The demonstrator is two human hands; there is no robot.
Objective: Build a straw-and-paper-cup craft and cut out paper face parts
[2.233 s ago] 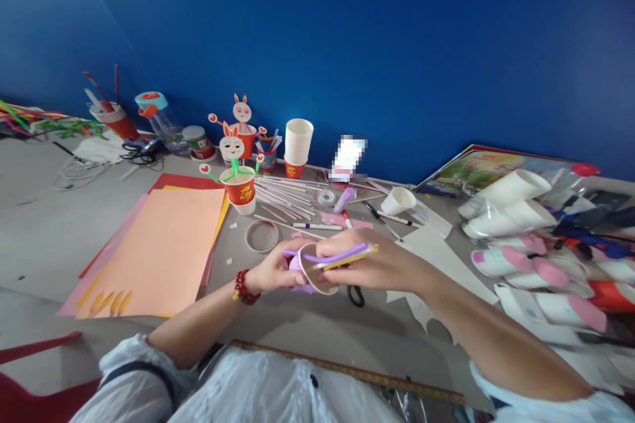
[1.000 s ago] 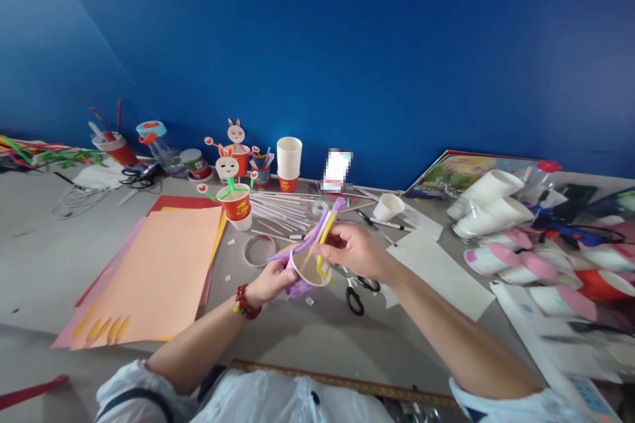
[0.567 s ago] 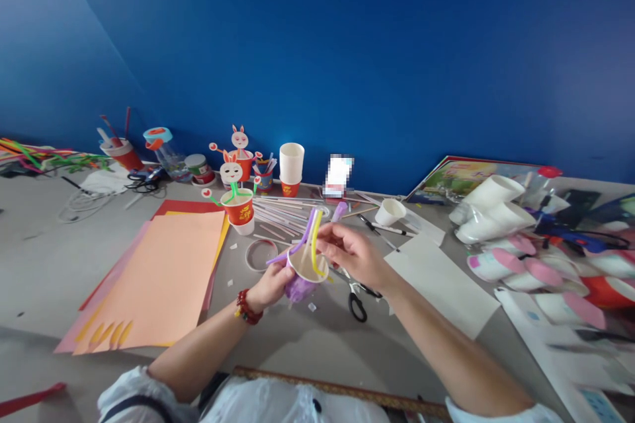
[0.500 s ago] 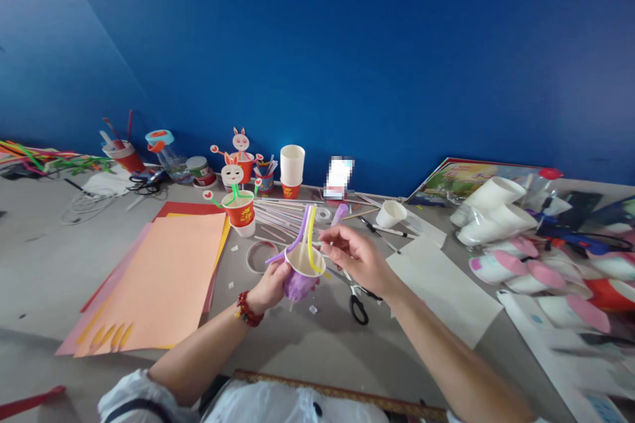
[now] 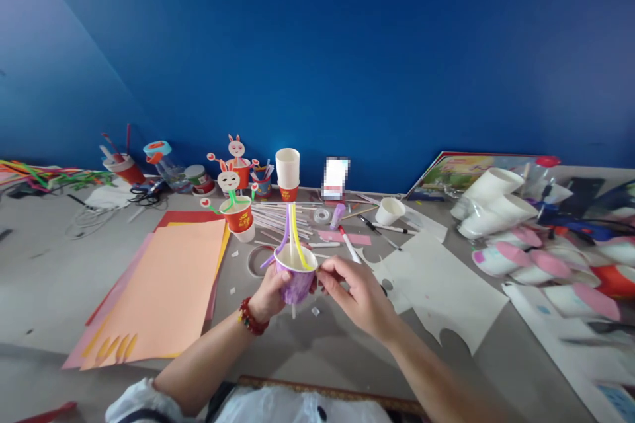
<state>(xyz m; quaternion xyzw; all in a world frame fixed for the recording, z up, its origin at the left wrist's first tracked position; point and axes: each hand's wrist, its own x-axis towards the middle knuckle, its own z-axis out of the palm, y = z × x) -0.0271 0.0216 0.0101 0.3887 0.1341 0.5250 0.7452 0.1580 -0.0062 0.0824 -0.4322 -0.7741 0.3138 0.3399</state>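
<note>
My left hand (image 5: pixel 269 292) is wrapped round a purple-painted paper cup (image 5: pixel 297 285), held upright above the table. A purple straw (image 5: pixel 284 234) bends inside the cup and pokes out through its left side. Next to it, a yellow straw (image 5: pixel 296 234) curves down to the right wall. A thin white stick (image 5: pixel 292 241) stands between them, and its lower end shows beneath the cup. My right hand (image 5: pixel 360 292) pinches at the cup's right side, where the yellow straw's end comes through; the fingers hide most of that end.
Coloured paper sheets (image 5: pixel 163 284) lie to the left. Behind are rabbit-faced cup figures (image 5: pixel 239 219), stacked cups (image 5: pixel 288 168), loose straws (image 5: pixel 278 219) and a tape roll (image 5: pixel 321 215). Cut white paper (image 5: pixel 446 291) and pink-topped cups (image 5: pixel 501 258) lie to the right.
My right hand has come down to the cup's right side, closing at the yellow straw's end. The cup has shifted slightly left and lower in view; scissors seen before are now mostly hidden.
</note>
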